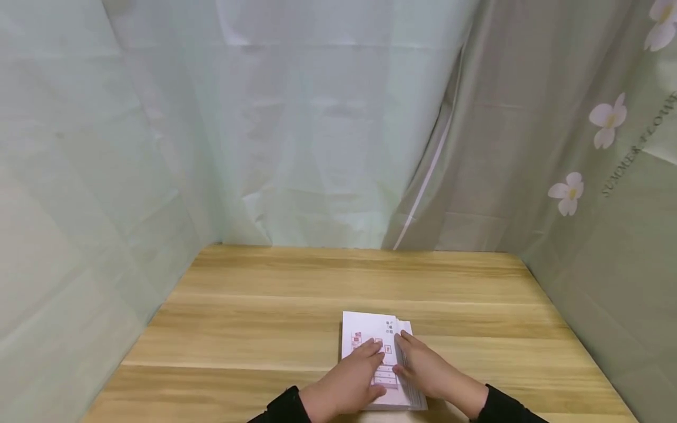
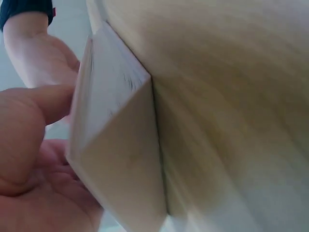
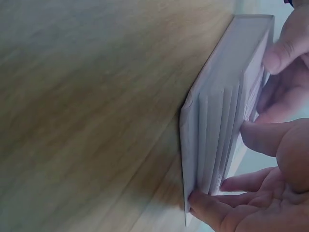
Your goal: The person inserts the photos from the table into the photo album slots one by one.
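A thick white book-like stack (image 1: 365,323) with pink print on its top lies on the table. My left hand (image 1: 349,376) rests over the top with its fingers spread; in the left wrist view its thumb (image 2: 58,101) touches the upper face near the edge. Against the stepped right side is my right hand (image 1: 428,367), its fingers extended. The right wrist view shows several pale layers (image 3: 217,140) along that side, above a wider bottom board (image 3: 189,140). Fingertips (image 3: 205,203) touch the layered side, and the right thumb (image 3: 258,137) sits at the top edge.
The wood-grained table (image 1: 254,305) spreads out around the stack. Pale curtains (image 1: 317,129) hang behind it and on both sides, the right one (image 1: 592,247) printed with flowers and lettering. Black sleeves (image 1: 285,405) cover both forearms.
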Demonstrator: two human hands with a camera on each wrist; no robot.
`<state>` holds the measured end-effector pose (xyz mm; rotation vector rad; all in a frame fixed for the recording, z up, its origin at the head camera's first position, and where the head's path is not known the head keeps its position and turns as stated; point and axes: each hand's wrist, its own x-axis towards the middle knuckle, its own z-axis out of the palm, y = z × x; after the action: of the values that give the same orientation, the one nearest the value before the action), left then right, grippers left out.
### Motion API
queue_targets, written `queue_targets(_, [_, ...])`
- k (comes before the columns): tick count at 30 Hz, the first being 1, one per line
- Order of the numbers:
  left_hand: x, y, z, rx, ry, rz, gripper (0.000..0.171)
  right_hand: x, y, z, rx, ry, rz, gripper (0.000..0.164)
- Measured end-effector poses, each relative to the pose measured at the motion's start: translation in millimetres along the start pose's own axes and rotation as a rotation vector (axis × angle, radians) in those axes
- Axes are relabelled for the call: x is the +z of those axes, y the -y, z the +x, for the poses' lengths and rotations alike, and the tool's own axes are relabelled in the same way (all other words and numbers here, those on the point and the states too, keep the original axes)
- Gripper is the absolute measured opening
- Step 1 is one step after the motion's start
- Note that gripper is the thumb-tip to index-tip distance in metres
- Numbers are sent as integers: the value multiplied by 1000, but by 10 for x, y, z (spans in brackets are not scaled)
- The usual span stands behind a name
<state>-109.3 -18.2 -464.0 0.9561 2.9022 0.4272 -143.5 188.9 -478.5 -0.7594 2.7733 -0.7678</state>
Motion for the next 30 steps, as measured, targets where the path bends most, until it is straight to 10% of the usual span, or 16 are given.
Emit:
queue_targets(10, [21, 156, -198, -318, -194, -371, 93, 1, 26, -21, 31, 41, 7, 67])
queue_targets(17, [5, 203, -259, -324, -229, -555, 89, -6, 36, -28, 36, 42, -1, 68])
queue_targets(30, [-15, 287, -209, -336, -233, -576, 86, 20, -33, 60, 12, 45, -20, 67])
